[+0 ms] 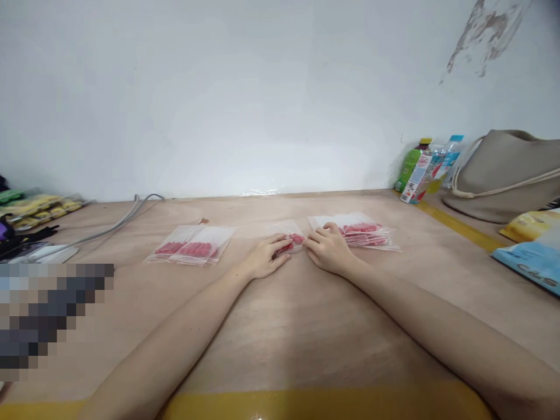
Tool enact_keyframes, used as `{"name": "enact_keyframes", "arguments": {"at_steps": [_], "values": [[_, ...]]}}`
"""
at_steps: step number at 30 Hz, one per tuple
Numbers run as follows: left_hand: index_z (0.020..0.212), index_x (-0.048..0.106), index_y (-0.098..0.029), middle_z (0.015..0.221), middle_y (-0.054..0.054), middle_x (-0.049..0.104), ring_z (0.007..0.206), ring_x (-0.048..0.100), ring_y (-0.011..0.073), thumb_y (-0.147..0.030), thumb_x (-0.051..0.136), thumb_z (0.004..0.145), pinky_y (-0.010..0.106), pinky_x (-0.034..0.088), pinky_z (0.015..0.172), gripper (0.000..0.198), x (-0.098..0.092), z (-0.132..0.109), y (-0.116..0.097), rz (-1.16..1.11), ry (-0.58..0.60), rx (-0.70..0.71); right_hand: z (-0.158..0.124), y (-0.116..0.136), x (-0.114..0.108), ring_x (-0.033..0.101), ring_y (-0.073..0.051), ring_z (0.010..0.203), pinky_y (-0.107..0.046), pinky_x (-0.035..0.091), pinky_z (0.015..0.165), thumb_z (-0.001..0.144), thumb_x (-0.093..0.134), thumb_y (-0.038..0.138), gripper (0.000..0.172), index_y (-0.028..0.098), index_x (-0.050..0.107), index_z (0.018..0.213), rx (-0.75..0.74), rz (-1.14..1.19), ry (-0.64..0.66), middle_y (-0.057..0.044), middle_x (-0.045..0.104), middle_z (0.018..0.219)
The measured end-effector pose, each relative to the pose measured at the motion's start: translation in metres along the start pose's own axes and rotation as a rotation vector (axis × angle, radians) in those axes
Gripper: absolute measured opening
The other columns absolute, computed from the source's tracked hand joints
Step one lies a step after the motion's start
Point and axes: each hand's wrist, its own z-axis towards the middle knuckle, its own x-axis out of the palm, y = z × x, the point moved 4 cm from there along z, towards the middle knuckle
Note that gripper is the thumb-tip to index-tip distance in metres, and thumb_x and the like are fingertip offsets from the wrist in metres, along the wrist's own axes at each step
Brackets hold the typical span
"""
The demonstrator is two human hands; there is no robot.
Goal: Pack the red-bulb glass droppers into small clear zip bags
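A small clear plastic bag with red pieces inside lies flat on the table in front of me. My left hand grips its left side, with the fingers over the top and the thumb along the near edge; red shows between them. At the bag's right edge, my right hand has curled fingers pinching the bag by the red pieces. Just beyond the right hand is a pile of similar filled bags. More bags of red pieces lie overlapping to the left. What exactly the red pieces are is too small to tell.
A white wall rises behind the table. Drink bottles, a grey drawstring bag and a blue packet stand or lie at right. A grey cable and yellow packaged items are at left.
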Motion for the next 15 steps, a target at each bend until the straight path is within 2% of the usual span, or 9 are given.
{"name": "enact_keyframes", "arguments": {"at_steps": [3, 7, 11, 15], "values": [[0.103, 0.062, -0.017, 0.109, 0.009, 0.061, 0.099, 0.058, 0.0186, -0.022, 0.045, 0.088, 0.033, 0.047, 0.087, 0.023, -0.005, -0.002, -0.003, 0.04, -0.08, 0.024, -0.006, -0.002, -0.002, 0.05, -0.017, 0.074, -0.038, 0.024, 0.083, 0.08, 0.045, 0.015, 0.014, 0.017, 0.06, 0.079, 0.067, 0.018, -0.028, -0.005, 0.062, 0.075], [0.085, 0.064, -0.016, 0.088, 0.007, 0.065, 0.08, 0.061, 0.0169, -0.019, 0.041, 0.089, 0.03, 0.051, 0.073, 0.024, -0.009, -0.006, -0.008, 0.1, -0.124, 0.078, -0.01, -0.001, -0.008, 0.052, -0.016, 0.071, -0.04, 0.024, 0.09, 0.081, 0.044, 0.015, 0.014, 0.016, 0.058, 0.08, 0.041, 0.079, -0.052, -0.004, 0.062, 0.072], [0.08, 0.063, -0.016, 0.083, 0.005, 0.064, 0.075, 0.061, 0.0148, -0.019, 0.041, 0.089, 0.026, 0.05, 0.068, 0.024, -0.012, -0.009, -0.008, 0.147, -0.141, 0.135, -0.012, -0.003, -0.01, 0.053, -0.016, 0.072, -0.042, 0.023, 0.091, 0.081, 0.047, 0.017, 0.013, 0.017, 0.059, 0.084, 0.033, 0.1, -0.037, -0.003, 0.063, 0.071], [0.081, 0.062, -0.015, 0.083, 0.005, 0.065, 0.075, 0.061, 0.0149, -0.019, 0.039, 0.09, 0.026, 0.049, 0.068, 0.025, -0.015, -0.011, -0.008, 0.198, -0.152, 0.193, -0.011, -0.003, -0.01, 0.052, -0.015, 0.071, -0.042, 0.022, 0.092, 0.083, 0.047, 0.019, 0.016, 0.019, 0.061, 0.076, 0.013, 0.086, -0.059, -0.001, 0.063, 0.068]]}}
